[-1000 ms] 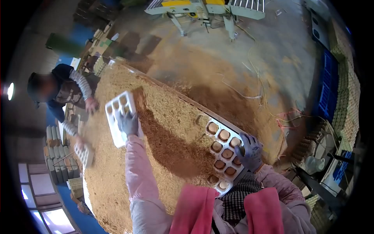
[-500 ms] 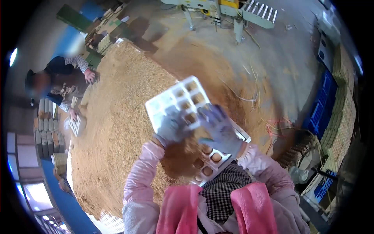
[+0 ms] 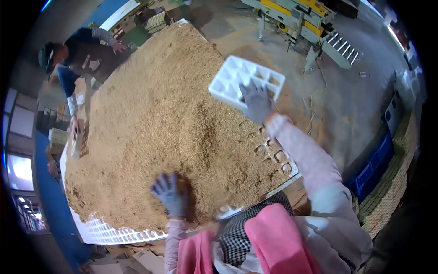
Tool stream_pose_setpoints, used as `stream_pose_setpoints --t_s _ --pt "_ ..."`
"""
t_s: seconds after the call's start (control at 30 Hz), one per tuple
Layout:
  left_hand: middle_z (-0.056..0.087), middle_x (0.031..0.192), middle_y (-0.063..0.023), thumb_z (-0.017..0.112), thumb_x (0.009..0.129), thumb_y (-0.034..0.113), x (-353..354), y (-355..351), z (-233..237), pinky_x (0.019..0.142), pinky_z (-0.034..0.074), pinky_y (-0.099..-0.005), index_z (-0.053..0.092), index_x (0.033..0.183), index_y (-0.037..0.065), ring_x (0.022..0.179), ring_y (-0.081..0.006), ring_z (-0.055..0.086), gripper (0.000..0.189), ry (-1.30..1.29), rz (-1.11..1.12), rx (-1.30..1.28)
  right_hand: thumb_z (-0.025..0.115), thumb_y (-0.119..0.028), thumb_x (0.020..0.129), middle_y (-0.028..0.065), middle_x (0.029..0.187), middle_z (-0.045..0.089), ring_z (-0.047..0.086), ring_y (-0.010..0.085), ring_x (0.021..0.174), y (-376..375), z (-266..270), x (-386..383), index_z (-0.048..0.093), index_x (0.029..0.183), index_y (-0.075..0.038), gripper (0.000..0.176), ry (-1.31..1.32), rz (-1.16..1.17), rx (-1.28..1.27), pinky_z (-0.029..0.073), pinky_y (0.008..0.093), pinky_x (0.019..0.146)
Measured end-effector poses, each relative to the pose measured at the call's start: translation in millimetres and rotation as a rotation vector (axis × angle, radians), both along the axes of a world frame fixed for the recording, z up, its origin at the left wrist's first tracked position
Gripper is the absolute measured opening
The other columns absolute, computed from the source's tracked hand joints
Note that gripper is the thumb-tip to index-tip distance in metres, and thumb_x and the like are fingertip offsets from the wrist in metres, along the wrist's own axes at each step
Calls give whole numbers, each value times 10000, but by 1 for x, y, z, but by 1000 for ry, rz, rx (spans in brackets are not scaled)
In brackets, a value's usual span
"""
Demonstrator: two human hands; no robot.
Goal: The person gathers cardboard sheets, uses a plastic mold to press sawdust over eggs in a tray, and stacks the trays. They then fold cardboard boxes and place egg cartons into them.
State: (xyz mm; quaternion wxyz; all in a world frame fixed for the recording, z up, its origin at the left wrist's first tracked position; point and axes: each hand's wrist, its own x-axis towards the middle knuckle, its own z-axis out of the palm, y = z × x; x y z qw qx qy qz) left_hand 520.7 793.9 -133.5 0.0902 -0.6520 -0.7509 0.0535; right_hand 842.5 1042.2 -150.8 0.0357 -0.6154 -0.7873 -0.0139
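Note:
My gloved left hand point(image 3: 171, 195) is low over the heap of loose tan husk-like material point(image 3: 150, 109), its fingers spread, with a dark hollow in the heap just beside it. My gloved right hand point(image 3: 258, 101) grips a white compartmented tray point(image 3: 232, 75) by its near side, fingers reaching into its cells. The tray hangs over the far right edge of the heap, and some cells have tan material in them. Below my right forearm, a half-buried white tray point(image 3: 286, 168) shows round brownish items in its openings.
Across the heap at the left, a person point(image 3: 84, 55) has one hand on a pale tray point(image 3: 81, 139). A conveyor machine point(image 3: 296, 23) stands on the floor beyond. Stacked egg trays point(image 3: 392, 182) and a blue crate point(image 3: 374, 166) line the right side.
My left hand has left the white tray and moved down-left to the heap. My right hand now holds the tray farther forward and right. The view has shifted, showing more of the heap.

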Motion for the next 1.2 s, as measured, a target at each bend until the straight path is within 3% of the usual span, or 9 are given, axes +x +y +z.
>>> stream_pose_setpoints --t_s 0.13,0.2,0.37,0.47,0.5,0.73,0.97,1.1,1.2 --pt "271 1430 -197 565 812 405 -83 -6 -15 1054 132 -588 356 1371 197 1306 -422 243 632 72 593 -30 661 -376 699 154 1296 473 411 321 1238 95 -10 -84 370 1346 -140 748 146 185 -5 296 489 1019" --pt "239 1446 -203 554 825 475 -96 -4 -25 1058 133 -567 323 1389 178 1314 -423 222 678 -403 704 77 632 -344 686 109 1264 514 452 272 1197 91 1 -137 444 1309 -181 670 238 408 -178 311 439 1014" --pt "4 1475 -276 666 720 537 57 2 -25 1079 -48 -496 176 1434 95 1356 -437 -26 972 -661 172 -145 685 -157 612 110 1222 528 423 289 1208 36 6 -136 466 1302 -206 725 347 1008 -221 264 404 1050" --pt "-7 1443 -329 649 654 654 152 -2 -41 1031 -118 -599 14 1434 33 1317 -509 -105 1182 -705 52 -205 681 -102 562 119 1252 498 425 312 1192 24 8 -52 439 1329 -195 809 286 931 -334 269 417 1056" --pt "36 1459 -288 628 668 661 172 -9 -67 1010 -113 -639 69 1438 40 1322 -509 -57 1136 -488 -263 129 658 -80 562 129 1289 475 418 320 1198 17 7 -17 436 1333 -196 811 274 885 -336 263 418 1063" --pt "332 1388 -148 679 654 535 235 2 -29 1005 99 -669 529 1183 190 1265 -470 244 650 -699 -511 4 684 -200 589 135 1199 531 486 294 1120 -105 22 148 369 1366 -164 840 181 333 -121 287 422 1047" --pt "447 1300 -128 702 669 319 105 -84 -30 1037 156 -609 598 988 189 1232 -405 345 360 -543 -505 168 674 -333 639 137 1122 556 520 270 1046 -238 31 57 369 1349 -66 818 246 65 -94 397 369 905" --pt "358 1396 -129 625 750 211 -31 -122 -50 1082 75 -573 517 1223 197 1310 -393 260 485 46 -113 161 665 -356 657 87 1039 566 548 252 965 -280 6 -90 453 1259 -71 700 478 268 -34 428 387 777" --pt "269 1459 -111 561 808 218 -113 -133 -38 1093 84 -557 427 1333 217 1321 -404 236 542 189 416 -68 577 -342 711 154 1146 550 523 289 1025 -308 57 -202 419 1323 -88 681 102 332 -330 383 486 816"
